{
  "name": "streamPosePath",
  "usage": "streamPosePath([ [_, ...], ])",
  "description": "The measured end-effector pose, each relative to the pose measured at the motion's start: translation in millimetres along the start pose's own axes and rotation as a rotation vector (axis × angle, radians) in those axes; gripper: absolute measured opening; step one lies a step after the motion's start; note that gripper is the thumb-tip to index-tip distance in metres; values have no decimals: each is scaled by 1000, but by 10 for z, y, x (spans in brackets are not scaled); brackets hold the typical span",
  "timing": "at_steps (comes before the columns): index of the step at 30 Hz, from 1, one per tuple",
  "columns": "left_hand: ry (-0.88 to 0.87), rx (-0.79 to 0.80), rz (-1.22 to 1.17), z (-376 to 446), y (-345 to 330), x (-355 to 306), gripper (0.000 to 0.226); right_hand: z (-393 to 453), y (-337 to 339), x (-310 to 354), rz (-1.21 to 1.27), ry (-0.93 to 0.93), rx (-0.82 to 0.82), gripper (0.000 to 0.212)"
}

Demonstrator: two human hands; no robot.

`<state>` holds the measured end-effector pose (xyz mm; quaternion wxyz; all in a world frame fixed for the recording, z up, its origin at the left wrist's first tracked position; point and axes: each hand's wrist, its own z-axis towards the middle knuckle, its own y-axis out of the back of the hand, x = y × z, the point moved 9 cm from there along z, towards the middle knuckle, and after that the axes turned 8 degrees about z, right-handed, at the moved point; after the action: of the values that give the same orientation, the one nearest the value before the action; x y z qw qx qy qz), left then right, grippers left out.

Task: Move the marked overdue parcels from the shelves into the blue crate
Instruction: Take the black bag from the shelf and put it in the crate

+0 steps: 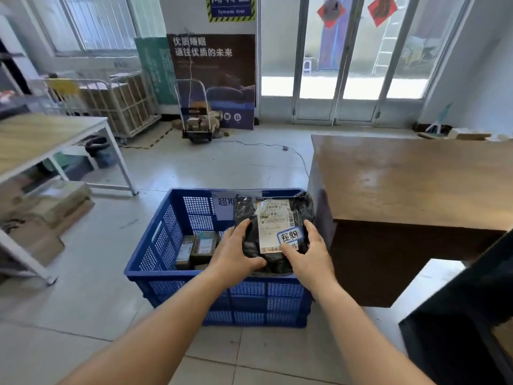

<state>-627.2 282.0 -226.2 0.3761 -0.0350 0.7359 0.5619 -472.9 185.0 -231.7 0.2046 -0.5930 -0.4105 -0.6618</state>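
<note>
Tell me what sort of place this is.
Probably a parcel pickup or sorting depot: a black labelled parcel held over a blue crate, a wire cage trolley of boxes, and a "Turnover Area" sign.

Grey tiled floor (83, 315), brown desk (416, 179), bright glass doors (344, 59)

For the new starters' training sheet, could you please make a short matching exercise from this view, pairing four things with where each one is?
Things:
1. black parcel
2. small brown boxes
3. blue crate
4. wooden table

Places:
A. on the floor tiles
B. right of the crate
C. on the crate's bottom, left side
D. held in both hands, the left hand and the right hand, over the crate

Pairs: 1-D, 2-C, 3-A, 4-B
</note>
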Motion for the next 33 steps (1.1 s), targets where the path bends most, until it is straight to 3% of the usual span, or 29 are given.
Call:
streamPosePath([
  [8,22,39,-18,931,452,675,98,859,-906,207,-56,-20,46,71],
  [19,146,55,-49,2059,468,1436,87,1979,-1764,-84,-47,-170,102,57],
  [26,286,86,-26,2949,211,1883,87,2912,-2204,-539,-47,-310,165,49],
  [33,439,194,-24,3388,-494,2491,86,3371,-2612,-1396,-118,-499,238,49],
])
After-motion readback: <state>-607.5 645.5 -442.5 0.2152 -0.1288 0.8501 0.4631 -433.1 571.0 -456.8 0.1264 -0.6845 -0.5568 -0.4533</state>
